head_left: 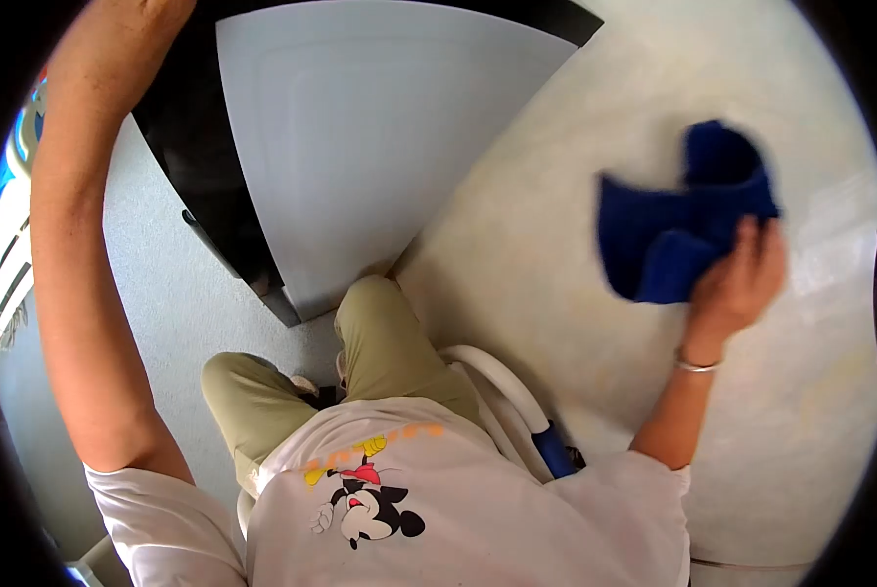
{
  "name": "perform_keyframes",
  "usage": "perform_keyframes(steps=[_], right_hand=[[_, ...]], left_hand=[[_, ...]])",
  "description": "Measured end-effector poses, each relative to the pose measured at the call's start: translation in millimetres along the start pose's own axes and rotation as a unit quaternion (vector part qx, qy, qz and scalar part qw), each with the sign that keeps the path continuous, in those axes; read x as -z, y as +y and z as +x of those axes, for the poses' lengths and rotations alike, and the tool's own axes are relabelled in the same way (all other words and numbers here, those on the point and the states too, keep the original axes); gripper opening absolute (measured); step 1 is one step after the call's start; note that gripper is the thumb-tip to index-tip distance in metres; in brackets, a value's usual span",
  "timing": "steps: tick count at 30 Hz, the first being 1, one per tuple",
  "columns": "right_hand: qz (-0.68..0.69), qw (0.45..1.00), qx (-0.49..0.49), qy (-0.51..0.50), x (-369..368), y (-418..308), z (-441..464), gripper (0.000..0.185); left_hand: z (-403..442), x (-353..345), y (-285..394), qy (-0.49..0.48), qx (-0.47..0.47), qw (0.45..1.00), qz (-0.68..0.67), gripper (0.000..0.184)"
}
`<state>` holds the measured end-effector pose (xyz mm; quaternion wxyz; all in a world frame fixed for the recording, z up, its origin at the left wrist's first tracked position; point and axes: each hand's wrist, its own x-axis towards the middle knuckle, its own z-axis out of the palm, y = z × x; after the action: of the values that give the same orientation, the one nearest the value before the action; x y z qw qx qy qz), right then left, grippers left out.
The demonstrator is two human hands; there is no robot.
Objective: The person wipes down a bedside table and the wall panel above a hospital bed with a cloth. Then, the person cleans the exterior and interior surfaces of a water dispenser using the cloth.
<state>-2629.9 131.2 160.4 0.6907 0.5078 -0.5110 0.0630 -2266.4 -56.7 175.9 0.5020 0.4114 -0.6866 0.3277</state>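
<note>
R hand (pixel 742 279) clamped on lower edge of dk-blue cloth (pixel 669 225) — held over marbled beige surface (pixel 536 254), contact unclear. Silver bangle (pixel 698 367) on R wrist. L hand (pixel 145 15) mostly cut off at top edge — can't tell its grip. White-and-black cabinet (pixel 370 137) btwn hands, contents hidden. Curved white tube (pixel 510 385) w/ blue end (pixel 553 451) nr R hip.

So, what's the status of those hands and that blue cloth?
Right fingers holding the blue cloth. Left fingers out of frame. Cloth partly folded. Nothing visibly blocking it.
</note>
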Motion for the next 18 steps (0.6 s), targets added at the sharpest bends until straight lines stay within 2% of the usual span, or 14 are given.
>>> perform_keyframes(steps=[3, 7, 8, 9, 10, 11, 13, 14, 16, 17, 18], right_hand=[[0.192, 0.972, 0.037, -0.131, -13, -74, -69, 0.024], [0.295, 0.902, 0.147, -0.277, -26, -167, -147, 0.031], [0.315, 0.88, 0.174, -0.311, -31, -187, -165, 0.033], [0.324, 0.859, 0.206, -0.338, -35, -205, -185, 0.033], [0.332, 0.838, 0.237, -0.363, -39, -221, -202, 0.033], [0.336, 0.839, 0.237, -0.357, -42, -233, -217, 0.033], [0.358, 0.767, 0.346, -0.404, -44, -254, -244, 0.029], [0.36, 0.768, 0.347, -0.4, -46, -261, -254, 0.029], [0.354, 0.704, 0.388, -0.477, -54, -278, -263, 0.025], [0.321, 0.69, 0.394, -0.515, -60, -285, -257, 0.028], [0.311, 0.725, 0.349, -0.505, -66, -287, -238, 0.03]], left_hand=[[-4, -5, 0, 0.009, 0.025, 0.999, -0.025, 0.053], [-9, -17, -20, 0.027, 0.034, 0.997, -0.065, 0.056], [-9, -18, -30, -0.036, 0.055, 0.995, -0.08, 0.055], [-7, -18, -36, -0.099, 0.077, 0.987, -0.096, 0.055], [-5, -15, -33, -0.097, 0.074, 0.988, -0.09, 0.055], [-4, -12, -24, -0.071, 0.062, 0.991, -0.09, 0.055], [-7, -11, -15, -0.035, 0.044, 0.994, -0.09, 0.054], [-9, -12, -15, -0.023, 0.037, 0.995, -0.089, 0.053], [-8, -16, -17, -0.009, 0.038, 0.996, -0.081, 0.049], [-8, -13, -14, -0.009, 0.038, 0.997, -0.071, 0.047], [-8, -11, -10, -0.009, 0.037, 0.997, -0.06, 0.045]])
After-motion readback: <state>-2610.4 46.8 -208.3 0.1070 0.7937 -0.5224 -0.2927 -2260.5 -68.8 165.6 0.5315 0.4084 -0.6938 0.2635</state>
